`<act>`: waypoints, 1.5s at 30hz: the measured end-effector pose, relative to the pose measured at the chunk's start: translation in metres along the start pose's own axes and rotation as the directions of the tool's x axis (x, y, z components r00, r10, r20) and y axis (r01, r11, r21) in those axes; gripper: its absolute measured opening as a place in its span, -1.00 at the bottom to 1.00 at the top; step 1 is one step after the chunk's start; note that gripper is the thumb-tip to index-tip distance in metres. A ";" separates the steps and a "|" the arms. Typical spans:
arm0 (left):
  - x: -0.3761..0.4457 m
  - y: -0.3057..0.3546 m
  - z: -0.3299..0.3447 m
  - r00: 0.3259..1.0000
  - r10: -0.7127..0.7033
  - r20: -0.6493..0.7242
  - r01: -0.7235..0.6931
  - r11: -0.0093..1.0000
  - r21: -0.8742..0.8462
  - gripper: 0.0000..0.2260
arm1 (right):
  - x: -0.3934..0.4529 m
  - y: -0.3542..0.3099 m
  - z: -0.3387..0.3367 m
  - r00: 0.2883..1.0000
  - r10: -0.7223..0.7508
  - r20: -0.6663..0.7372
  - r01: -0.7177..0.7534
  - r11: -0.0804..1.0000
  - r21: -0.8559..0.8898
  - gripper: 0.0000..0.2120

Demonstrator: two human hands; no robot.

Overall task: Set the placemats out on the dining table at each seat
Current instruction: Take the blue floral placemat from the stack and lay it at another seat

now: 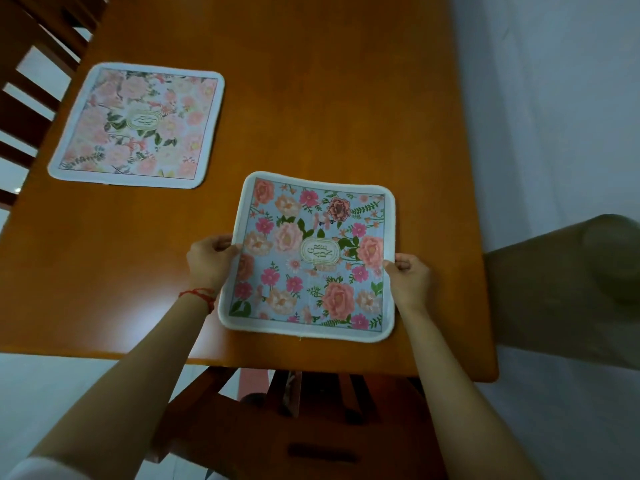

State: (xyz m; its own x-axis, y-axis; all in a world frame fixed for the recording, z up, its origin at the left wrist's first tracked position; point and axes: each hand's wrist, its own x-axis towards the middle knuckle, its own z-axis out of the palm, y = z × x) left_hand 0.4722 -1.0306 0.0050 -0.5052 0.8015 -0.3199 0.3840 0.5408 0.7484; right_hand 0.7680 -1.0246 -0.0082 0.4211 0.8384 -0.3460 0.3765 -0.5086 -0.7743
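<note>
A glossy orange-brown wooden bench [311, 98] is seen against a pale wall, with slatted chairs [31, 98] at its left side and a chair [311, 427] tucked under the near edge. A pink floral placemat [136, 124] lies flat at the left seat. A blue floral placemat [310, 256] is held near the near edge, pinched at its side borders by the left hand [207, 263] and the right hand [408, 277]. The mat is judged light and soft, its edges bowing slightly; both side borders are best gripped.
</note>
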 end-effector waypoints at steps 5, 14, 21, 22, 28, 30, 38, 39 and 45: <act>0.003 -0.008 0.001 1.000 0.010 -0.012 -0.009 0.999 0.038 -0.75 | 0.002 0.000 0.004 0.999 -0.047 0.000 0.046 0.986 -0.157 -0.79; -0.005 -0.012 -0.003 0.996 0.073 -0.050 -0.069 0.995 0.074 -0.77 | 0.005 -0.001 -0.003 0.977 -0.206 0.060 0.213 0.899 -0.382 -0.79; -0.047 -0.009 -0.004 0.989 -0.106 -0.105 0.095 0.989 -0.110 -0.68 | 0.030 -0.031 0.009 0.930 -0.344 0.129 0.367 0.848 -0.382 -0.70; -0.054 -0.009 -0.004 0.984 -0.149 -0.098 0.133 0.979 -0.154 -0.67 | 0.034 -0.037 0.013 0.920 -0.364 0.146 0.392 0.836 -0.384 -0.69; -0.071 -0.018 -0.003 0.949 -0.311 -0.043 0.285 0.912 -0.293 -0.68 | 0.054 -0.069 0.042 0.840 -0.438 0.319 0.531 0.784 -0.322 -0.66; -0.073 -0.022 -0.004 0.953 -0.293 -0.076 0.268 0.935 -0.232 -0.66 | 0.061 -0.078 0.049 0.821 -0.451 0.351 0.559 0.761 -0.329 -0.65; -0.074 -0.028 -0.002 0.952 -0.250 -0.178 0.249 0.968 -0.030 -0.75 | 0.094 -0.092 0.062 0.792 -0.414 0.449 0.596 0.684 -0.420 -0.63; -0.074 -0.028 -0.002 0.950 -0.252 -0.183 0.253 0.967 -0.020 -0.75 | 0.097 -0.092 0.062 0.790 -0.406 0.459 0.598 0.675 -0.432 -0.63; -0.074 -0.030 -0.001 0.938 -0.299 -0.174 0.305 0.952 0.009 -0.75 | 0.109 -0.093 0.063 0.784 -0.399 0.476 0.610 0.641 -0.467 -0.64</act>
State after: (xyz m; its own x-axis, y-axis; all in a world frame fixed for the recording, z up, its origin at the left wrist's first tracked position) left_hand 0.4977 -1.1065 0.0064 -0.7230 0.5464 -0.4227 0.2186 0.7614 0.6103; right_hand 0.7270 -0.8739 -0.0069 -0.2128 0.9533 -0.2143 0.8830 0.0937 -0.4600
